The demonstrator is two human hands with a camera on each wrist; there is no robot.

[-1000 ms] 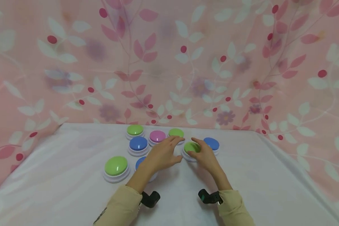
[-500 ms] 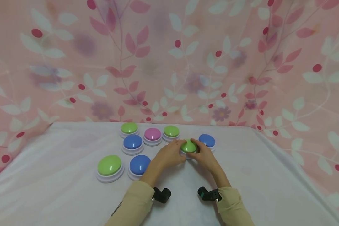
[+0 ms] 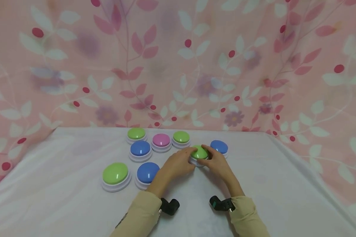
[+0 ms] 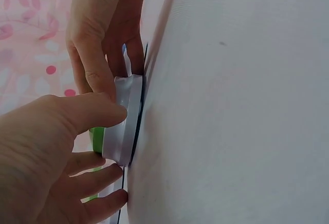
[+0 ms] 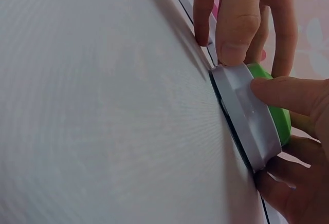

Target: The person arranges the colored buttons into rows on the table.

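A push button [image 3: 199, 152] with a green domed top and a white round base sits on the white cloth, between my two hands. My left hand [image 3: 178, 163] holds it from the left; in the left wrist view that thumb [image 4: 105, 112] lies along the white base and the fingers reach round the other side. From the right, my right hand [image 3: 219, 163] grips the same green push button, its thumb [image 5: 285, 93] against the base in the right wrist view. The dark underside edge of the base runs close along the cloth.
A blue push button [image 3: 219, 147] stands just behind my right hand. To the left are a pink one [image 3: 161, 140], several green ones, and two more blue ones, the nearer [image 3: 147, 171] partly behind my left forearm. A pink floral curtain [image 3: 178, 65] hangs behind the table [image 3: 62, 184].
Both hands have closed in on the green push button from either side, the left moving right to reach it. Over the last half second they have stayed almost still.
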